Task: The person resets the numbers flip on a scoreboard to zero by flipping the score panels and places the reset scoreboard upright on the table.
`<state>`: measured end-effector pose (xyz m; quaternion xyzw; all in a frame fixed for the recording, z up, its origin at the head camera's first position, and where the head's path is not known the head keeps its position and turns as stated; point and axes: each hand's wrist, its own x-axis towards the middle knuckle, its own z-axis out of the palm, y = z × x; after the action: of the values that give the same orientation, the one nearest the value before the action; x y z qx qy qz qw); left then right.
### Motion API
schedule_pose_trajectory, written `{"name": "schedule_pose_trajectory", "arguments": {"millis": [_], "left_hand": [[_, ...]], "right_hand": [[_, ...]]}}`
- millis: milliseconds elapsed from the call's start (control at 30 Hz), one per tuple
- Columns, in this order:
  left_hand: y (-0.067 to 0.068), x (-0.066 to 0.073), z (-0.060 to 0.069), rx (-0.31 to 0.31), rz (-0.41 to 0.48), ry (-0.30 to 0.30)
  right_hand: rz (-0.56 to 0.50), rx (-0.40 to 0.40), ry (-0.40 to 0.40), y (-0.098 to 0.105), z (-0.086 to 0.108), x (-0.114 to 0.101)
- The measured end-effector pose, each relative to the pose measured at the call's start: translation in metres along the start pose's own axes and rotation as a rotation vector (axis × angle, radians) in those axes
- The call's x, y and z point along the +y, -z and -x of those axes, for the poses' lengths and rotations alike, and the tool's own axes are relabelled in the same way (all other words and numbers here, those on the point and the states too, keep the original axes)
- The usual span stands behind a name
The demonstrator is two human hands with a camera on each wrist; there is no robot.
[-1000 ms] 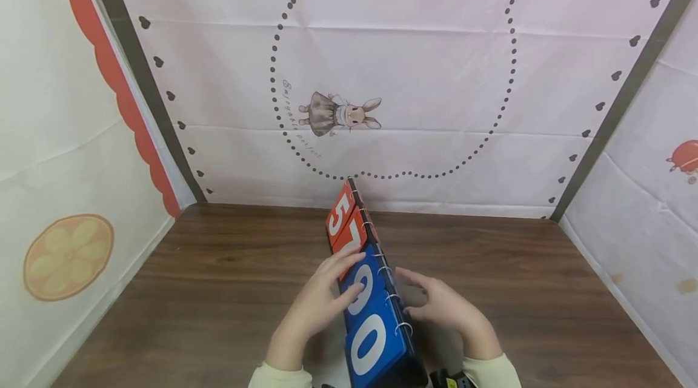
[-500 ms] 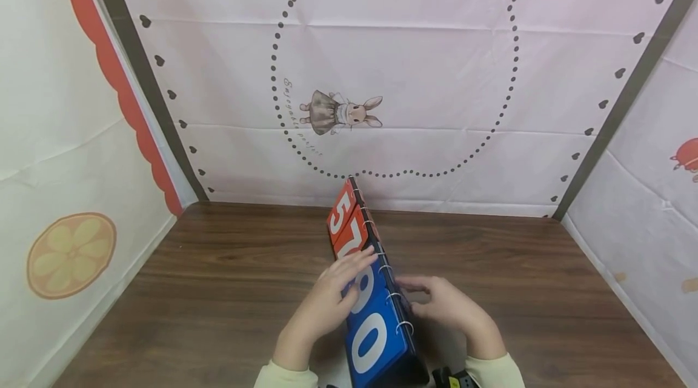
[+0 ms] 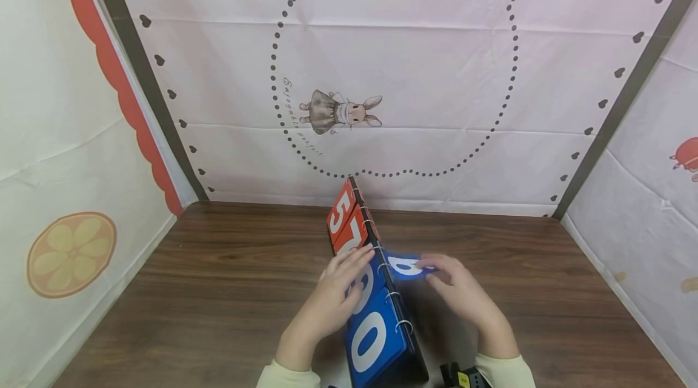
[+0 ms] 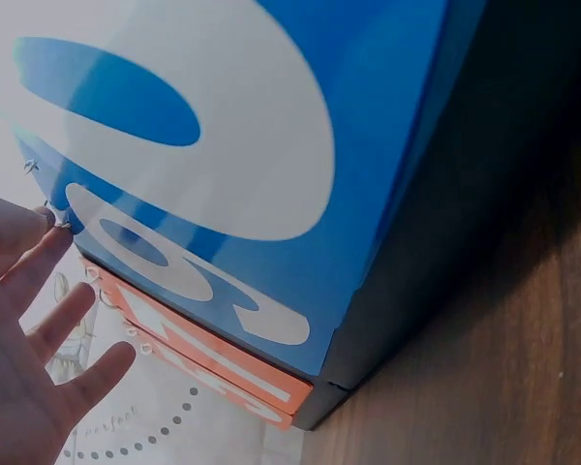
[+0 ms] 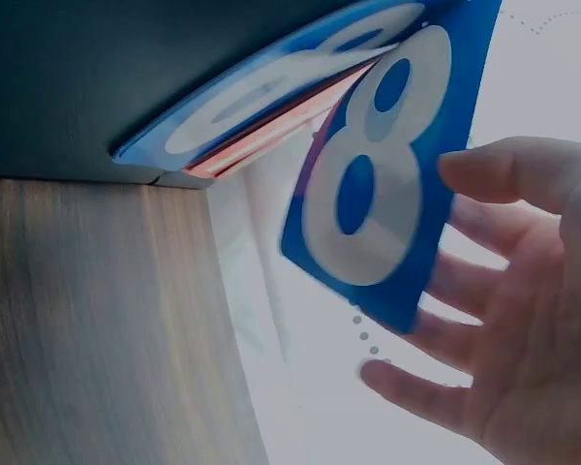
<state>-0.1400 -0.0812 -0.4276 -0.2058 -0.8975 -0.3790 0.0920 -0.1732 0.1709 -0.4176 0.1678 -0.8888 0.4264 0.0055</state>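
A flip scoreboard [image 3: 417, 367] with ring-bound number cards stands on the table, its ridge running away from me. My right hand [image 3: 463, 294] pinches a blue card with an 8 [image 5: 373, 184] between thumb and fingers, holding it swung out from the right face. On the left face, my left hand [image 3: 327, 300] lies over a blue card [image 3: 374, 287], partly hiding its digit, with fingertips near the ring edge. In the left wrist view these fingers [image 4: 63, 325] are spread. The blue 0 card [image 3: 391, 348] hangs nearer to me.
Farther along the scoreboard hang red cards [image 3: 345, 194], one showing a 5. Wood-grain table [image 3: 218, 279] surrounds it. A pale printed cloth [image 3: 436, 85] rises behind, and cloth walls stand left and right. A black strap [image 3: 474, 377] sits at the right wrist.
My right hand has moved outward to the right, swinging the blue 8 card away from the scoreboard's right face. The left hand has shifted slightly up toward the ridge.
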Motion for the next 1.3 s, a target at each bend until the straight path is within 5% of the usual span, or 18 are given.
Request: {"name": "schedule_pose_trajectory", "arguments": {"millis": [133, 367, 600, 900, 1300], "left_hand": [[-0.001, 0.0, -0.001, -0.002, 0.002, -0.012], [-0.002, 0.002, -0.001, -0.005, -0.003, -0.028], [-0.003, 0.007, -0.001, 0.031, -0.072, -0.02], [-0.003, 0.009, -0.001, 0.026, -0.09, 0.018], [-0.002, 0.008, -0.002, 0.037, -0.088, -0.012]], "right_hand": [[-0.034, 0.145, 0.076, 0.004, -0.001, 0.004], [-0.309, 0.301, -0.099, 0.008, -0.001, -0.001], [-0.252, 0.214, -0.186, 0.004, 0.002, -0.013], [-0.332, 0.022, 0.198, -0.007, 0.008, -0.028], [-0.352, -0.029, 0.232, -0.018, 0.008, -0.039]]}}
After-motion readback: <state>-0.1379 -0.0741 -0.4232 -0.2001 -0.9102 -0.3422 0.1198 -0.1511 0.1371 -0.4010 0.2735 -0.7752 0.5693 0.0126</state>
